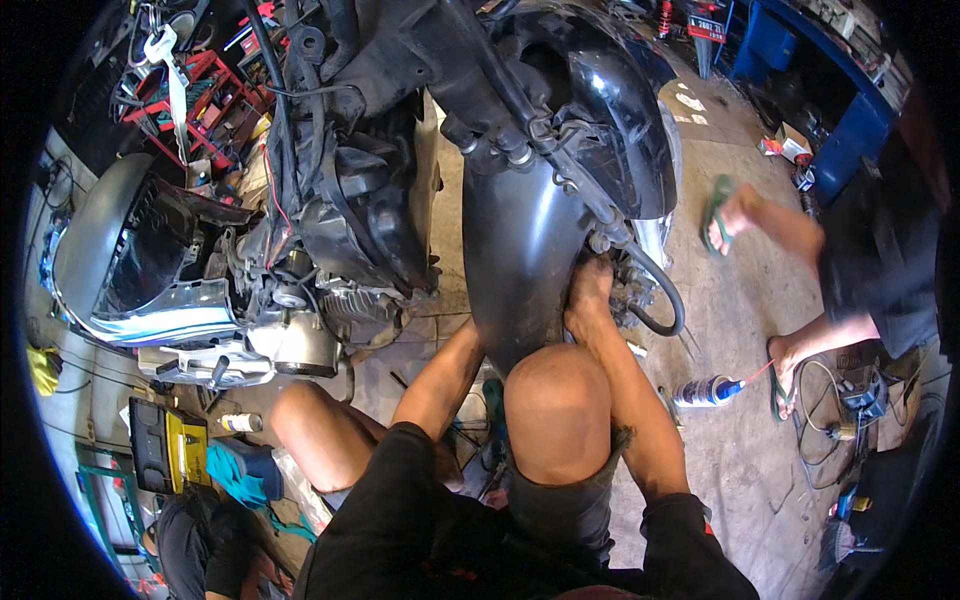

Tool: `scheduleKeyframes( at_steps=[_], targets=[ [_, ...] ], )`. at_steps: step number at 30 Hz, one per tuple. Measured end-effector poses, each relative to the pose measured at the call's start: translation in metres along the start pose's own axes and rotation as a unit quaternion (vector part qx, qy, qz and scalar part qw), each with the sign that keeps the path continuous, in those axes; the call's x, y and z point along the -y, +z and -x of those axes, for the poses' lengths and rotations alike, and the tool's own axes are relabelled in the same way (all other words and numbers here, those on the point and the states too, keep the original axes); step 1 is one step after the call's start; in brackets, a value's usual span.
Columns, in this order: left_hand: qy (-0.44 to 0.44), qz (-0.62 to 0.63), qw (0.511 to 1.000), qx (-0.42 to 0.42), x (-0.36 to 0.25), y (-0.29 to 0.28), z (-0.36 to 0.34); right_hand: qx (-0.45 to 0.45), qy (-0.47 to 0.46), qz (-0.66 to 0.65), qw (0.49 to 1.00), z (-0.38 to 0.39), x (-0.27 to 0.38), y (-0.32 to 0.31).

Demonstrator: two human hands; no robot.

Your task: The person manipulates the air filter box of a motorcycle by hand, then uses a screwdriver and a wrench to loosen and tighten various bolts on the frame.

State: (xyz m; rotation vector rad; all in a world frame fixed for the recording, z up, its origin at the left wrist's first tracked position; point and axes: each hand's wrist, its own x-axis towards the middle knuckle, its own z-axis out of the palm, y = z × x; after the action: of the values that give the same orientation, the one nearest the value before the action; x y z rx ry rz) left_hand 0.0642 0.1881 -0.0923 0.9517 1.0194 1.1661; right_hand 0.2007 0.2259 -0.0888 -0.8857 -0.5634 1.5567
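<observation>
A partly stripped motorcycle stands in front of me, with its glossy black front fender (510, 240) between my forearms. My left forearm runs up to the fender's left edge, and the hand beyond the wrist is hidden behind it. On the other side, my right hand (592, 285) reaches in at the fender's right edge, beside the fork and wheel hub parts (632, 290). Its back shows, but its fingers are hidden, so I cannot tell what they touch. A black hose (672, 318) loops down just right of that hand. My bent knee (557, 405) sits between my arms, below the fender.
A spray can (705, 391) with a red straw lies on the floor at right. Beyond it a co-worker's sandalled feet (783, 375) stand near cables. At left are the engine (300, 340), a yellow-black case (170, 445), a small bottle (240, 423) and a red tool rack (205, 105).
</observation>
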Motion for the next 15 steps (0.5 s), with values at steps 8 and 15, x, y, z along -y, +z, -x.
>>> scheduleKeyframes(
  at_steps=[8,15],
  targets=[
    [-0.007,-0.004,1.0,0.003,0.001,0.001,0.0,-0.026,0.037,0.019,0.999,-0.008,-0.005,-0.006],
    [-0.011,-0.004,1.0,0.006,0.002,-0.003,0.0,-0.025,0.018,0.068,0.997,0.007,0.008,0.006]
  ],
)
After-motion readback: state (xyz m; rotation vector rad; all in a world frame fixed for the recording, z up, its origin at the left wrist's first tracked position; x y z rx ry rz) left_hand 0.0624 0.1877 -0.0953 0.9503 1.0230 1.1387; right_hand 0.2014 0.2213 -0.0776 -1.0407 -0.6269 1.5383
